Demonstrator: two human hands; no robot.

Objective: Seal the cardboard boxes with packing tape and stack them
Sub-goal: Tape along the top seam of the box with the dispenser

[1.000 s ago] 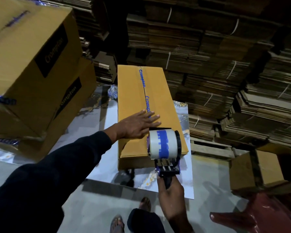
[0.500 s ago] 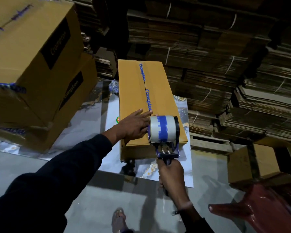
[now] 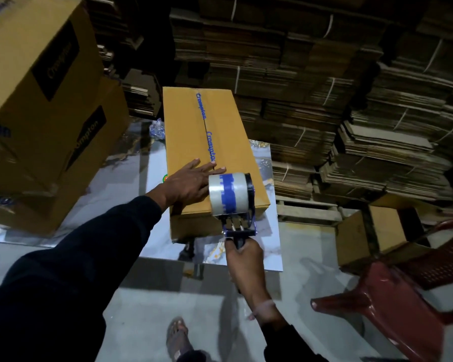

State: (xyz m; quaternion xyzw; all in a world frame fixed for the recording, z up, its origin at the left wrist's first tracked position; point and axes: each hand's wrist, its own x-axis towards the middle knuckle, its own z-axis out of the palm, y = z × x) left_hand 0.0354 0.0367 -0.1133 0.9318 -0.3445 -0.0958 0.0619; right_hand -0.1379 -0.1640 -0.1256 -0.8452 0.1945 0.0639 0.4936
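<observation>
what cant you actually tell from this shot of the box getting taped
Head view, the only one:
- Near end of the seam on the box: covered by the left hand and the tape dispenser, so whether tape reaches that edge is hidden.
- Dispenser handle: wrapped by the right hand.
- Stacked boxes at left: cut off by the frame edge, blurred.
- Red chair: cropped at the right edge.

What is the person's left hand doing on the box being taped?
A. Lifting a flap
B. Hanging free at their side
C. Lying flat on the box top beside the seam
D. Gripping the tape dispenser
C: the left hand lies with straight fingers on top of the box, while the right hand holds the tape dispenser.
</observation>
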